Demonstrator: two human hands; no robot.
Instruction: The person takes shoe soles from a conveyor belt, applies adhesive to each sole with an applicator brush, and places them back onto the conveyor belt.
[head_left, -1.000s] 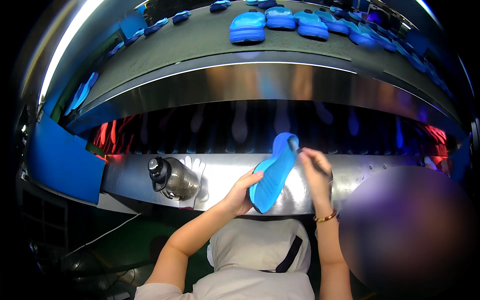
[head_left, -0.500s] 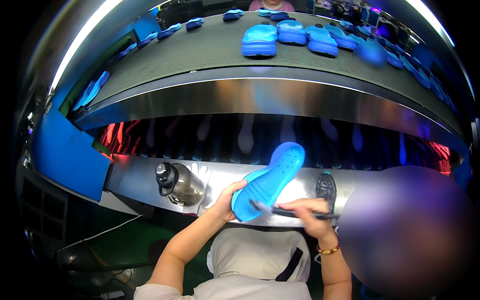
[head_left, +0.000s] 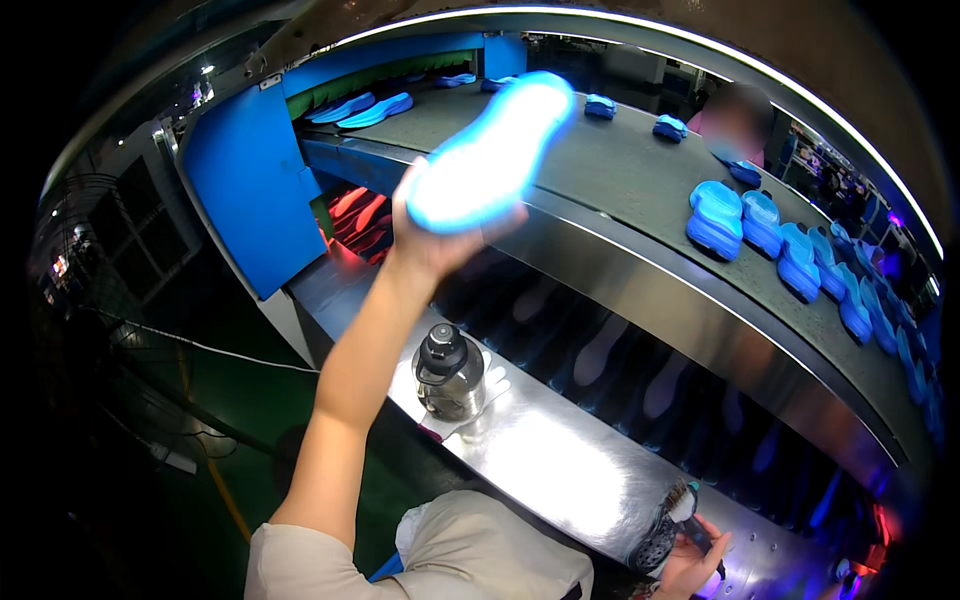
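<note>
My left hand (head_left: 440, 245) is raised over the near edge of the conveyor belt, its fingers gripping one end of a blue shoe sole (head_left: 490, 155). The sole is tilted up and glows almost white under strong light, so its surface detail is lost. Low at the right, my right hand (head_left: 690, 565) is closed round the dark handle of a brush (head_left: 683, 503) with pale bristles. Those bristles are at a black, shoe-shaped piece (head_left: 652, 540) on the metal ledge; whether they touch it I cannot tell.
Blue soles stand along the conveyor belt (head_left: 620, 160), several grouped at the right (head_left: 715, 215) and two at the far left (head_left: 375, 110). On the metal ledge (head_left: 550, 470) a dark-lidded bottle (head_left: 450, 375) stands beside a white glove (head_left: 497, 385). A person (head_left: 735, 120) is across the belt.
My left hand has lifted the sole away from the brush, up and out over the belt. My right hand has lowered the brush to the black piece. The view has swung left.
</note>
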